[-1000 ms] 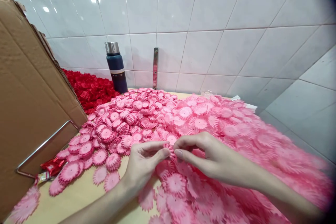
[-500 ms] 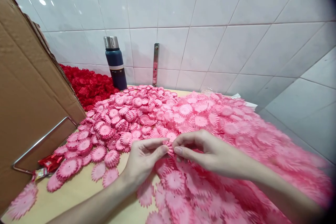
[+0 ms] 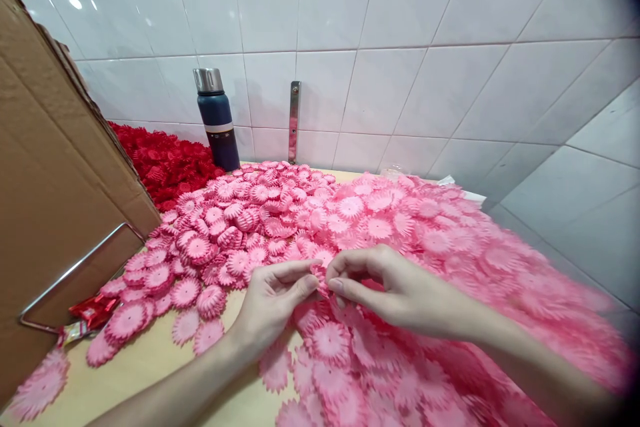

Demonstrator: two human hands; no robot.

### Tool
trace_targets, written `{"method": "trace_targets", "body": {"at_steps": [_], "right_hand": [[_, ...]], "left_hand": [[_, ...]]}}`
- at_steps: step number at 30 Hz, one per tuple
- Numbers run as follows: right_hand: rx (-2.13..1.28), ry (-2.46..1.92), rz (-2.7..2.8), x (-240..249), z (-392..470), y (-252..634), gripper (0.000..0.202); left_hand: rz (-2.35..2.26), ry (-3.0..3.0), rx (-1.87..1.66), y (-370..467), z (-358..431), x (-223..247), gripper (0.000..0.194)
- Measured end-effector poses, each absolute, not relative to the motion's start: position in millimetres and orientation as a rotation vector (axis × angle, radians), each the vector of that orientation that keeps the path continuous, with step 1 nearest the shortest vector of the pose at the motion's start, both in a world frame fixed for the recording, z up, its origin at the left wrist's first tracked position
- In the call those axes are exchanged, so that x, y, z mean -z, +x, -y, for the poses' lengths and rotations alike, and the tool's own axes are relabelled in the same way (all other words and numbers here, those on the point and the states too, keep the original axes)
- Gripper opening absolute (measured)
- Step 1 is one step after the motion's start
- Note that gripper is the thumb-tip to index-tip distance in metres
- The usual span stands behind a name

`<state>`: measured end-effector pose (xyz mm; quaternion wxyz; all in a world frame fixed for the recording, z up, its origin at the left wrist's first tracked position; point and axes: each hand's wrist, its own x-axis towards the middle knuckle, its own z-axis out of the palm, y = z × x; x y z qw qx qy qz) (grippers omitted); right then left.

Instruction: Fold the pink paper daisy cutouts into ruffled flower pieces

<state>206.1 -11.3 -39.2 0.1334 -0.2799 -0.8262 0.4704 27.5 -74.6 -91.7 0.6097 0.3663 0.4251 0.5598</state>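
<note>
Both hands meet over a heap of pink fabric flower petals. My left hand (image 3: 273,297) pinches one scalloped pink petal piece (image 3: 321,275) between thumb and fingers. At its other edge, the thumb and forefinger of my right hand (image 3: 375,280) close on the same piece, other fingers curled. Most of the piece is hidden by the fingertips. Behind and left lie crimped pink petal discs (image 3: 199,247) in small bunches. Flatter pink petal discs (image 3: 331,341) spread below and to the right of my hands.
A cardboard sheet (image 3: 55,147) stands at left with a bent metal rod (image 3: 80,267) before it. Red wrappers (image 3: 93,310) lie beside it. Behind are red petals (image 3: 165,163), a dark blue bottle (image 3: 219,123), a metal bracket (image 3: 294,121) and a tiled wall (image 3: 400,0).
My view has shifted slightly, so everything sits a little further left. Both hands keep nearly the same pose, pinching the petal piece.
</note>
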Motion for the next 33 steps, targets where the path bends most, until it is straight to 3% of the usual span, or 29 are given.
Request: {"method": "trace_targets", "body": {"at_steps": [5, 25, 33], "right_hand": [[-1.291, -0.796, 2.422, 37, 13, 205, 0.02], [-1.208, -0.88, 2.497, 31, 18, 205, 0.026], [-1.275, -0.889, 2.322, 28, 6, 214, 0.026]], "left_hand": [[-0.964, 0.809, -1.29, 27, 75, 90, 0.039], [-1.014, 0.884, -1.391, 28, 78, 87, 0.008], [-1.095, 0.805, -1.561, 18, 68, 86, 0.018]]}}
